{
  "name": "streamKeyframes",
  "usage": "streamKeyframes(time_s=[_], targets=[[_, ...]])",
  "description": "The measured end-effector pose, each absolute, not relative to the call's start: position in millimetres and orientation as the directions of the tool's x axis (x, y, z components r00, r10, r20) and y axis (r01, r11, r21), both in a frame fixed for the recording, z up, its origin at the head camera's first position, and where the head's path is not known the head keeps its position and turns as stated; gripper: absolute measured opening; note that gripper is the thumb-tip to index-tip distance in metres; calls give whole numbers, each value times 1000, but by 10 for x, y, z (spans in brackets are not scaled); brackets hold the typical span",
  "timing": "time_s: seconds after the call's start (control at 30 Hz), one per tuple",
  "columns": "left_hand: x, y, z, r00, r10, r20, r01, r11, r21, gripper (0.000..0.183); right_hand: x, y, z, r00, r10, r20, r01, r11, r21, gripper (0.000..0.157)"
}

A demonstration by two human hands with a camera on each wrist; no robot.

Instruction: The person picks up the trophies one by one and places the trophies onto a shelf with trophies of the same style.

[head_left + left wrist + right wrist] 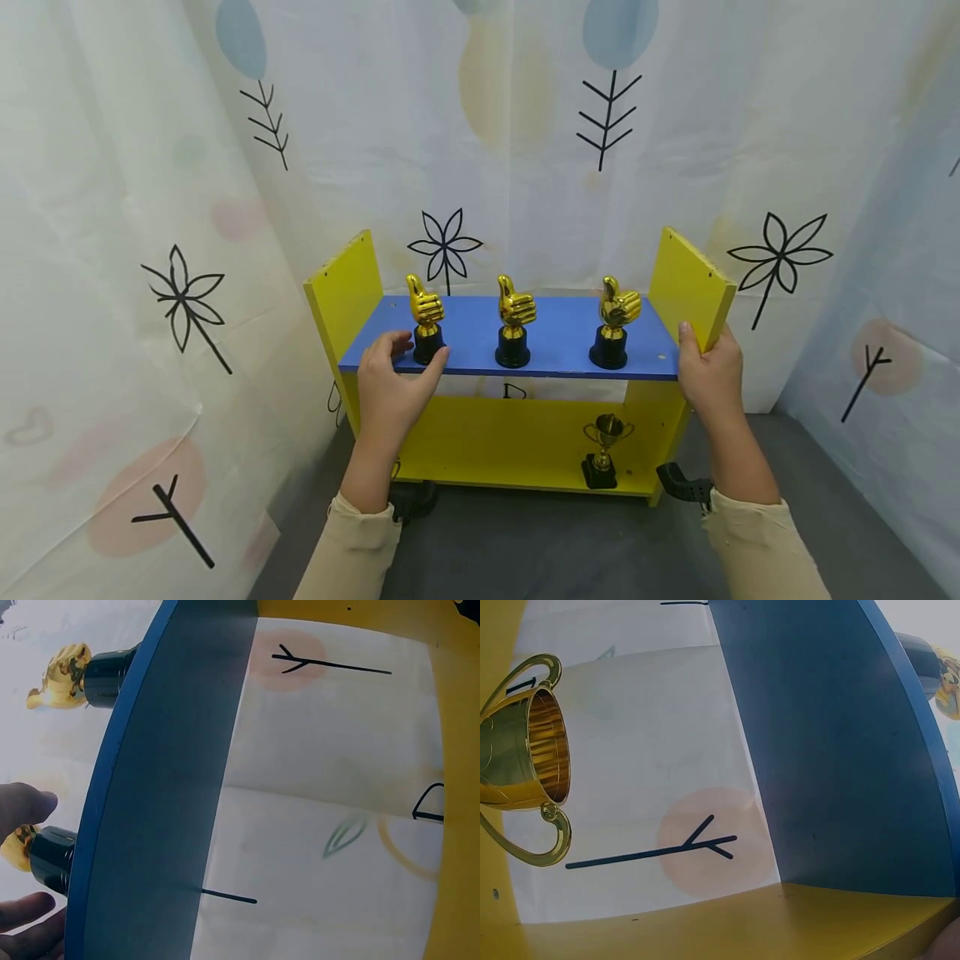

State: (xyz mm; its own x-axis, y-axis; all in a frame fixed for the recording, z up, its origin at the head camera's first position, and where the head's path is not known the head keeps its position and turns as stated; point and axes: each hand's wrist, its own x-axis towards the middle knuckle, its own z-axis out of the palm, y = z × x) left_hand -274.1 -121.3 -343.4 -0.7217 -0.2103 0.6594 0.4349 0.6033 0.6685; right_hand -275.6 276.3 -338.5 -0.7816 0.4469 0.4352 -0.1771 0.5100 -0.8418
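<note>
Three gold thumbs-up trophies on black bases stand upright on the blue upper board (468,333) of a yellow shelf: a left one (427,312), a middle one (515,312) and a right one (617,312). My left hand (393,392) is at the left trophy, thumb and fingers spread on either side of its base; the left wrist view shows gaps between them and the base (52,859). With my right hand (712,375) I grip the front edge of the shelf's right side panel (693,283), thumb on the inner face. Only a sliver of that hand shows in the right wrist view.
A gold two-handled cup trophy (602,450) stands at the right on the yellow lower board (495,437). The left side panel (348,292) rises beside my left hand. Patterned white cloth (540,200) hangs behind and at both sides; the floor (555,550) is dark grey.
</note>
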Motion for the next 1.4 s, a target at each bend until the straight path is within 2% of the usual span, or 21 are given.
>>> streamKeyframes(time_s=[0.4, 0.73, 1.4], targets=[[-2670, -1223, -3515, -713, -194, 674, 462, 593, 659, 55, -2752, 2758, -3403, -780, 454, 430, -164, 515, -842, 50], [-2677, -1213, -3630, -620, -172, 766, 537, 618, 574, 48, -2752, 2751, -3425, -783, 447, 432, -177, 505, -845, 51], [-2684, -1215, -3711, -562, -174, 809, 575, 620, 533, 46, -2746, 2759, -3418, -783, 451, 428, -184, 490, -852, 51]])
